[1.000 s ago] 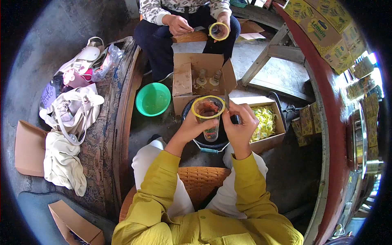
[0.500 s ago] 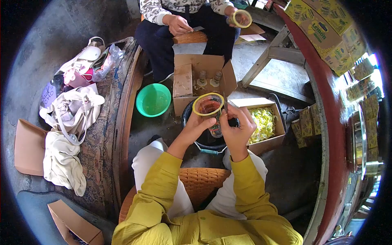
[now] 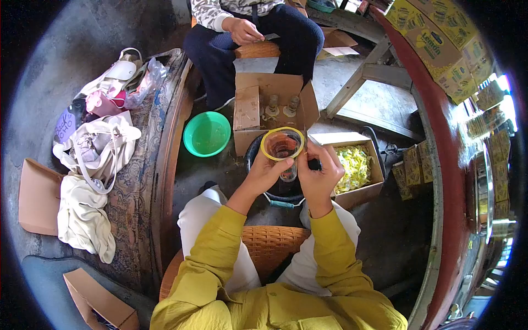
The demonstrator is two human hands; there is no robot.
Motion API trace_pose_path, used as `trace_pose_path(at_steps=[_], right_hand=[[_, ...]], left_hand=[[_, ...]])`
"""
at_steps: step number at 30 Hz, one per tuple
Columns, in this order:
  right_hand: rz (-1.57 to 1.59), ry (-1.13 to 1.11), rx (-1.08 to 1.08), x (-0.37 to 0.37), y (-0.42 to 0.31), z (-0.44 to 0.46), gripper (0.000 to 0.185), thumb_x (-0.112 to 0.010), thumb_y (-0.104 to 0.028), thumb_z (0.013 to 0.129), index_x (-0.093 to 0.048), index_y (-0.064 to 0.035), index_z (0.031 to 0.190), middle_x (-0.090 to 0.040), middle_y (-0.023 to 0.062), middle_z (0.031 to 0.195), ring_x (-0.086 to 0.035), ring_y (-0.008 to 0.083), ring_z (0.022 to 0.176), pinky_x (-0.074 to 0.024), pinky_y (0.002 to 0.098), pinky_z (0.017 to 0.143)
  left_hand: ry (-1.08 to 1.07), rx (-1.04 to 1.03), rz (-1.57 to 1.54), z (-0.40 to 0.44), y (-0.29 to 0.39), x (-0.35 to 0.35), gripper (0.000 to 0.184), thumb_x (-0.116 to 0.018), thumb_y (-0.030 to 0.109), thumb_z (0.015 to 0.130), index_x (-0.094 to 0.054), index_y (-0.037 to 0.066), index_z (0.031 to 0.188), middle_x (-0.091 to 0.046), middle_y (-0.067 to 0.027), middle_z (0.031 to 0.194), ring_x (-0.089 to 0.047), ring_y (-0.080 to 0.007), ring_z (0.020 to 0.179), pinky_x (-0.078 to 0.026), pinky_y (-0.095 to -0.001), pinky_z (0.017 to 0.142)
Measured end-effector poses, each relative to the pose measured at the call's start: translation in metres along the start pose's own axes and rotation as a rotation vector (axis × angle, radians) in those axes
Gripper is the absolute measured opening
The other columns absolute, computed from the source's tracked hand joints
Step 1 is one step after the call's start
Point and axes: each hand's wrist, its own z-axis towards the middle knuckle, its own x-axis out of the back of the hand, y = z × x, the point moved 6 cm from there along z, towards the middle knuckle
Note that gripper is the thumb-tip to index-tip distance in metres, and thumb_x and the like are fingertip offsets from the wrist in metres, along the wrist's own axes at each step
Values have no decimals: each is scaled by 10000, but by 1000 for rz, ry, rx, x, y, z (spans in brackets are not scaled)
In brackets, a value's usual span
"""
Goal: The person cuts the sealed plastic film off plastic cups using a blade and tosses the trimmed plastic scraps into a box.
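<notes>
Curled around a clear cup (image 3: 283,147), the left hand (image 3: 267,175) holds it above a black bucket (image 3: 283,197); the right hand (image 3: 320,173) pinches its fingertips together beside the yellow rim (image 3: 284,130), though whatever they grip is too small to tell. Good work here calls for 1 steady hold and light pressure. A yellow carton (image 3: 434,44) reads "Lemon".

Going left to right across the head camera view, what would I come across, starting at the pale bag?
Pale bag, green basin, yellow-rimmed cup, cardboard box of yellow scraps, carton printed "Lemon".
</notes>
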Motion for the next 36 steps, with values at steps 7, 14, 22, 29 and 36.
trace_pose_path(at_steps=[7, 14, 22, 29, 36], right_hand=[[-22, 4, -8, 0, 0, 0, 232, -658, 77, 625, -640, 15, 849, -568, 94, 648, -580, 168, 577, -457, 252, 532], [-11, -24, 11, 1, -3, 3, 232, -656, 77, 630, -646, 8, 852, -576, 92, 650, -576, 164, 566, -458, 250, 537], [93, -26, -56, 3, 7, 5, 209, -651, 82, 637, -644, 20, 836, -581, 89, 653, -586, 144, 589, -457, 242, 547], [151, -15, -92, 4, 4, 2, 151, -635, 91, 691, -627, 50, 836, -577, 61, 712, -574, 87, 626, -473, 198, 568], [117, -17, -63, 1, -1, 0, 209, -662, 73, 633, -638, 19, 834, -578, 81, 648, -580, 131, 562, -457, 227, 529]], left_hand=[[-10, 30, -6, -2, 0, 0, 533, -620, 81, 778, -341, 29, 1229, -464, -71, 1136, -449, -153, 1068, -366, -289, 917], [-47, 66, -26, -4, 5, 1, 538, -620, 101, 772, -344, 27, 1228, -468, -67, 1117, -451, -151, 1056, -372, -293, 909], [-109, 6, -91, -6, 6, 1, 571, -591, 151, 751, -338, 17, 1246, -443, -90, 1185, -430, -186, 1120, -318, -328, 975], [-121, 39, -352, 4, -2, 1, 589, -577, 234, 745, -346, 17, 1241, -442, -101, 1197, -423, -203, 1143, -297, -320, 994], [-89, 19, -313, 2, 2, 0, 572, -580, 218, 756, -348, 18, 1238, -446, -103, 1189, -423, -197, 1142, -305, -321, 989]])
